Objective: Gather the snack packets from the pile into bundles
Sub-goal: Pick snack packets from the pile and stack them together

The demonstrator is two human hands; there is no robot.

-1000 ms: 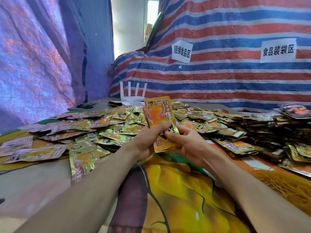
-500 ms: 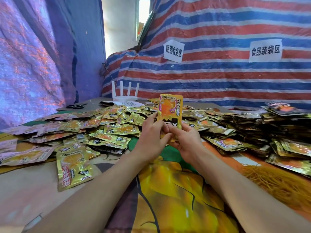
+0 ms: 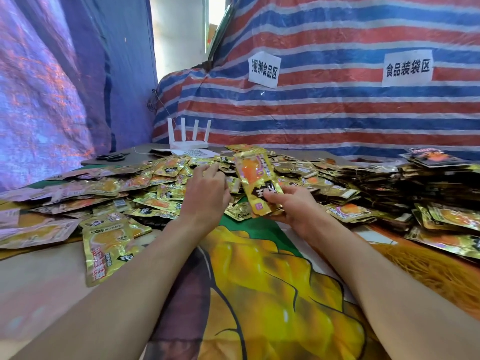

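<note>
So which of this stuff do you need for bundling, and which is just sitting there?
For the job:
loose pile of shiny gold foil snack packets
upright stack of gold packets, gripped by the right hand
left hand over the pile

Just lying about:
white four-antenna router
black scissors
white paper signs

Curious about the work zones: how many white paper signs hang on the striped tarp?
2. The left white paper sign hangs near the middle of the red-and-blue striped tarp; the right white paper sign hangs further right. More may lie outside the view.
</note>
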